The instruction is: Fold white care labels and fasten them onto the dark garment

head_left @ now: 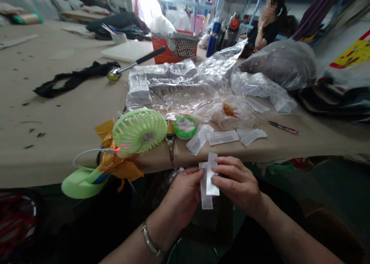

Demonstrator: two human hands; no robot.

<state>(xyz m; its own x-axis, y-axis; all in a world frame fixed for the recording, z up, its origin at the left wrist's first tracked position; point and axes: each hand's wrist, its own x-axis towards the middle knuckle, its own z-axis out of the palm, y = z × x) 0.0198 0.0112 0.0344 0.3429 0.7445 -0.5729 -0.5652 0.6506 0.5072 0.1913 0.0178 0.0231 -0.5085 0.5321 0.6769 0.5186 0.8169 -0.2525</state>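
Note:
My left hand, with a bracelet on its wrist, pinches a white label strip just off the table's front edge. Overlapping it is a second white label, gripped in the fingers of my right hand. Both strips hang upright, one partly covering the other. On the table just beyond my hands lie printed labels in small groups: a left one, a middle one and a fanned right one. A green round dish with white filling sits behind the left group.
A green fan is taped at the table edge, with a screwdriver-like tool beside it. Thread snips lie at right. Behind are plastic-wrapped label bundles, a bag of rubber bands and a long-handled tool. A person sits far right.

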